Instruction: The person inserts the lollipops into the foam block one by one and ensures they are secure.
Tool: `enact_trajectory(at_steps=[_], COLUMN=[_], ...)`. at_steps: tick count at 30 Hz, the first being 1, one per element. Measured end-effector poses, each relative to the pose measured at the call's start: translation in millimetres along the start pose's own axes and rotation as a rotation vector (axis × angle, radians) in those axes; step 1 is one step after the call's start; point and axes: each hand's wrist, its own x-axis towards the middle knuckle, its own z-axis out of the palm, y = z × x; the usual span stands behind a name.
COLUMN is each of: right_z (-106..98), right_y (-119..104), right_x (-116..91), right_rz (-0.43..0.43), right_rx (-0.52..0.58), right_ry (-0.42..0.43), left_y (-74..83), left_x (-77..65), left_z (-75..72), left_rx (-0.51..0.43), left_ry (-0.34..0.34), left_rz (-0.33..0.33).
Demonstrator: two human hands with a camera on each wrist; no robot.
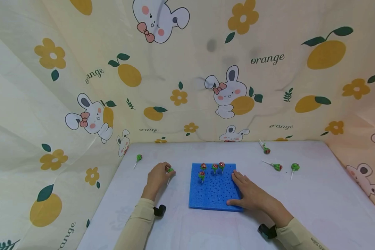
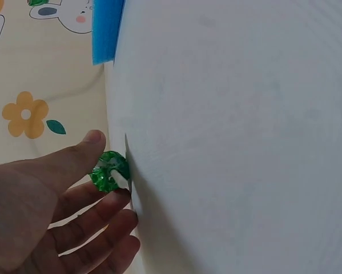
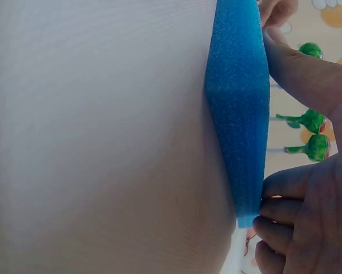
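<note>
A green-wrapped lollipop [image 2: 111, 171] lies between the thumb and fingers of my left hand [image 1: 157, 177], low over the white table left of the board. Its white stick slants down toward me in the head view. My right hand [image 1: 253, 194] rests along the right side of a blue foam board [image 1: 215, 194], thumb on its near right part and fingers spread along the far right edge. Small holes dot the board's top. Several lollipops with red and green wrappers [image 1: 215, 166] stand upright in its far rows, sticks down in the foam.
One green lollipop [image 1: 139, 158] lies at the table's far left. To the right lie a green lollipop [image 1: 295, 167], a red-and-green one [image 1: 277, 167], and another [image 1: 266, 150] near the back edge. A printed curtain [image 1: 162, 114] stands behind the white table [image 1: 181, 229].
</note>
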Motion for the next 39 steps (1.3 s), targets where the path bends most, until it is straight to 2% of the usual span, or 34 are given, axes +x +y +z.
enact_trajectory(at_steps=[16,25,32,39], right_z=[2,1,0,0], right_y=[0,-1,-1,0], right_x=[-1,-1,-1,0], right_rz=[0.000,0.005,0.007,0.007], right_rx=[0.005,0.002,-0.002,-0.007], right_ry=[0.003,0.008,0.003,0.002], left_y=[2.1,12.6,23.7,36.2], left_x=[-5.7,-11.0,-14.7,-20.1], left_z=[-0.6,-8.1,-15.2,-24.8], left_rx=[-0.006,-0.020,-0.012,-0.063], left_ry=[0.024,0.074,0.141,0.142], left_rz=[0.019,0.081,0.159,0.194])
